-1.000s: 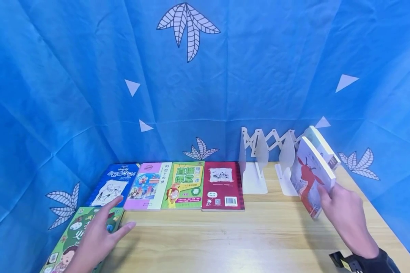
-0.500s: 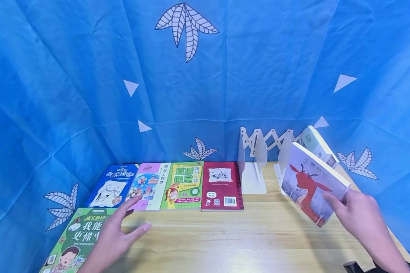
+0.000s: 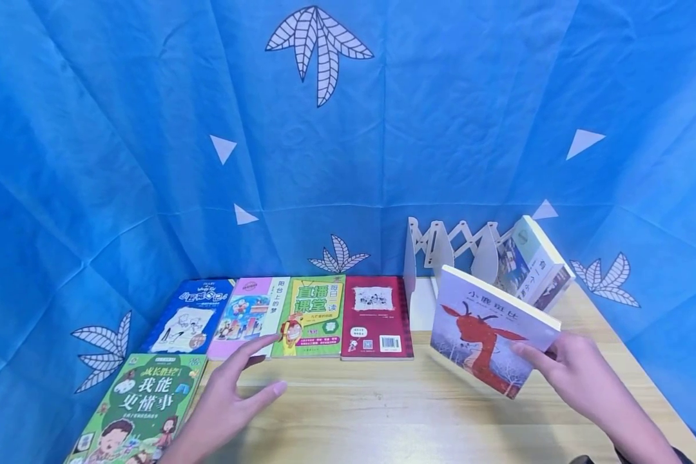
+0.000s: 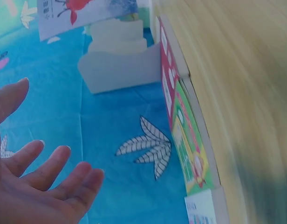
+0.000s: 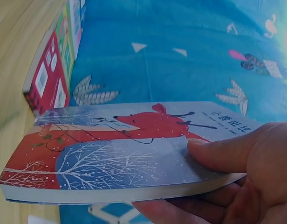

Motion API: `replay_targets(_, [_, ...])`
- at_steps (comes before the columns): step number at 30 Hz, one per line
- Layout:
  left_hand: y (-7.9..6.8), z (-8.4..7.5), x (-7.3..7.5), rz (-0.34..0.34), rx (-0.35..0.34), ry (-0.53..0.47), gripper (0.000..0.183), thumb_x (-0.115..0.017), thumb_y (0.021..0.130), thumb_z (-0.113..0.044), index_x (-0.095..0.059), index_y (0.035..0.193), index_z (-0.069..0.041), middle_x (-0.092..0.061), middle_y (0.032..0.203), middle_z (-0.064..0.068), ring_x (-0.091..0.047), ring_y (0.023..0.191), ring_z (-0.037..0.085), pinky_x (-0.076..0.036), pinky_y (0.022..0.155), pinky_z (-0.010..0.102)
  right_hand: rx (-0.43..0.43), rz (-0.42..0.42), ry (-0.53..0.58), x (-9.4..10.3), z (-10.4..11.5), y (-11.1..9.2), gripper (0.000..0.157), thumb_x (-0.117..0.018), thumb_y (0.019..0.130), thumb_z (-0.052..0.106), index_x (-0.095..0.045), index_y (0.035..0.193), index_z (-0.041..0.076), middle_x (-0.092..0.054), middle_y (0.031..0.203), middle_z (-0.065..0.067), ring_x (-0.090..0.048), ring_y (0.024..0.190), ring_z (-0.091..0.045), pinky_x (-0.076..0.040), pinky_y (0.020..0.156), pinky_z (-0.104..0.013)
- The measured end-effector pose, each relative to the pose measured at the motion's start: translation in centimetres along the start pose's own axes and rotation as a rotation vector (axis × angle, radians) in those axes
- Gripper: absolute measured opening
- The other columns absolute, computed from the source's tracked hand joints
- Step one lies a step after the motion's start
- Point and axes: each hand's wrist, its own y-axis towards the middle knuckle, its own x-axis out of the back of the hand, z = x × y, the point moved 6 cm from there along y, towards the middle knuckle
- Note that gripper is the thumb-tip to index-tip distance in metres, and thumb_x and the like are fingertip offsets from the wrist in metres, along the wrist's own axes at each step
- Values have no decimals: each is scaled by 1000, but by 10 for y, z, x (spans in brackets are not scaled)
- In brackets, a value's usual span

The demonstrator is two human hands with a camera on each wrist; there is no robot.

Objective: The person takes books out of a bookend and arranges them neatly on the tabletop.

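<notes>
My right hand (image 3: 586, 370) grips a book with a red deer on a pale purple cover (image 3: 484, 335) by its right edge. The thumb lies on the front cover and the fingers are underneath, as the right wrist view shows. The deer book (image 5: 120, 149) is held tilted above the table, in front of the white bookend rack (image 3: 429, 303). My left hand (image 3: 226, 393) hovers with fingers spread, holding nothing, near the pink book (image 3: 249, 312) and the green-and-yellow book (image 3: 310, 316). Palm and fingertips of that hand (image 4: 45, 182) show in the left wrist view.
A dark red book (image 3: 377, 316) and a blue book (image 3: 191, 316) lie in the row along the back. Closer, at the left, lies a green book (image 3: 145, 406). Another book (image 3: 533, 264) leans in the rack's right end. Blue cloth (image 3: 348, 142) hangs behind the table (image 3: 371, 412).
My right hand has brought the deer book leftward and nearer, turning its cover more toward the head camera. The left hand has drifted right, uncovering the green book.
</notes>
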Motion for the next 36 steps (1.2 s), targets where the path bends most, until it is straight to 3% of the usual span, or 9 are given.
replay_targets(3, [2, -8, -5, 24, -1, -47, 64, -70, 80, -51, -43, 136, -37, -45, 137, -14, -46, 121, 14, -47, 94, 42, 8, 29, 36, -5, 7, 0, 46, -61, 94, 28, -52, 130, 1, -63, 115, -22, -56, 74, -19, -42, 54, -30])
replay_targets(10, [4, -24, -18, 87, -6, -167, 64, -72, 80, -46, -42, 137, -40, -42, 141, -17, -45, 122, 10, -45, 97, 40, 12, 75, 104, -14, 22, -3, 42, -62, 92, 30, -58, 125, 4, -65, 114, -15, -58, 76, -15, -45, 54, -29])
replay_targets(13, [3, -30, -25, 125, 13, -211, 65, -73, 79, -45, -42, 137, -40, -41, 142, -17, -47, 121, 11, -43, 99, 40, 9, 107, 150, -19, 28, -6, 43, -63, 92, 31, -58, 126, 5, -65, 116, -14, -61, 83, -15, -50, 63, -32])
replay_targets(18, [2, -37, -32, 161, 29, -256, 66, -73, 79, -44, -41, 137, -39, -42, 142, -16, -45, 123, 9, -43, 100, 37, 37, 169, 212, -28, 39, -10, 41, -63, 91, 33, -59, 125, 10, -66, 116, -9, -60, 83, -12, -50, 60, -28])
replay_targets(23, [2, -46, -37, 179, -74, -306, 65, -72, 83, -35, -40, 140, -32, -41, 144, -10, -39, 128, 11, -44, 99, 36, 72, 247, 253, -39, 48, -13, 41, -62, 92, 35, -59, 126, 12, -65, 118, -9, -63, 93, -10, -56, 77, -34])
replay_targets(25, [2, -49, -40, 189, -78, -329, 65, -72, 84, -33, -40, 140, -31, -41, 144, -9, -39, 128, 11, -44, 99, 36, 93, 271, 270, -43, 52, -14, 40, -61, 92, 35, -59, 125, 12, -66, 116, -8, -63, 91, -11, -56, 76, -33])
replay_targets(30, [2, -55, -50, 238, -11, -356, 65, -73, 82, -37, -41, 139, -35, -42, 142, -12, -41, 126, 9, -42, 101, 37, 136, 325, 310, -54, 59, -15, 37, -61, 93, 33, -60, 124, 12, -67, 113, -4, -62, 88, -11, -54, 76, -29])
replay_targets(36, [3, -67, -57, 292, -85, -342, 61, -69, 86, -34, -40, 140, -34, -45, 140, -11, -42, 125, 13, -45, 98, 36, 126, 407, 367, -69, 66, -17, 35, -60, 94, 33, -59, 124, 16, -67, 115, 0, -61, 92, -12, -53, 78, -28])
